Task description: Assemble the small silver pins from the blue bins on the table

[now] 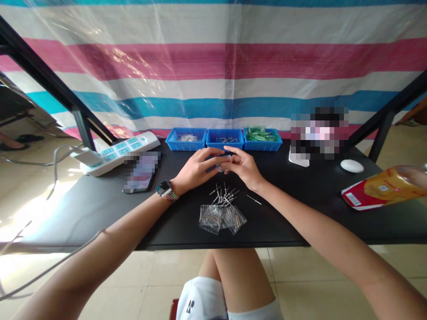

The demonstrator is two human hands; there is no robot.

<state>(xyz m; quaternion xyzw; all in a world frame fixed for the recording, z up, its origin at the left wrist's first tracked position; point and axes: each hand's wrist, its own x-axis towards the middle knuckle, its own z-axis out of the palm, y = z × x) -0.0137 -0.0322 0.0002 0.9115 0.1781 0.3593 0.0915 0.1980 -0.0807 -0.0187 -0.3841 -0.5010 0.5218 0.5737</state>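
Note:
My left hand (199,166) and my right hand (246,168) meet above the black table, just in front of the blue bins. Their fingers pinch a small clear plastic bag (223,164) between them; fingers partly cover it, so its contents are hard to make out. Nearer to me lies a loose pile of blind rivets (224,195). One separate rivet (254,199) rests to the right of the pile, by my right forearm. Against the pile's near side are clear bags (210,218) with small metal pieces inside, some brass-coloured (237,220).
Three blue bins stand at the back: a left bin (170,144) with clear bags, a middle bin (211,145) with rivets, a right bin (248,146) with green packets. A power strip (128,153) and phone (142,173) lie left; a white mouse (352,166) and bottle (383,186) right.

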